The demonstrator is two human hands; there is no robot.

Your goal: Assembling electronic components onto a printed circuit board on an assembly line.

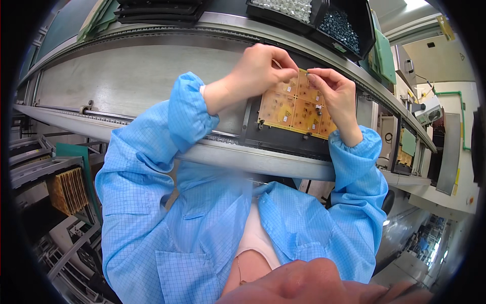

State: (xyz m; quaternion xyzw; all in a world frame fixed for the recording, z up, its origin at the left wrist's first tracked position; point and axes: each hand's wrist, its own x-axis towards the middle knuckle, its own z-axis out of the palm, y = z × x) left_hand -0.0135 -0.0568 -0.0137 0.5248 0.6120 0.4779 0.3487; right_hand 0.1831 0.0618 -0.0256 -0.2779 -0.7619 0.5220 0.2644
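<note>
Fingers (pixel 324 75) of the right hand (pixel 340 93) pinch a small component (pixel 308 74); the left hand's (pixel 255 68) thumb and forefinger bunch together, on what I can't tell. Beneath them lies the orange circuit board (pixel 276 104).

In front of me runs a long conveyor bench, its grey metal bed (pixel 136 76) set between a near rail (pixel 263 162) and a far rail (pixel 228 21). Toward the right sits a black carrier (pixel 283 138), bearing a flat yellow circuit-board panel (pixel 276 101).
</note>
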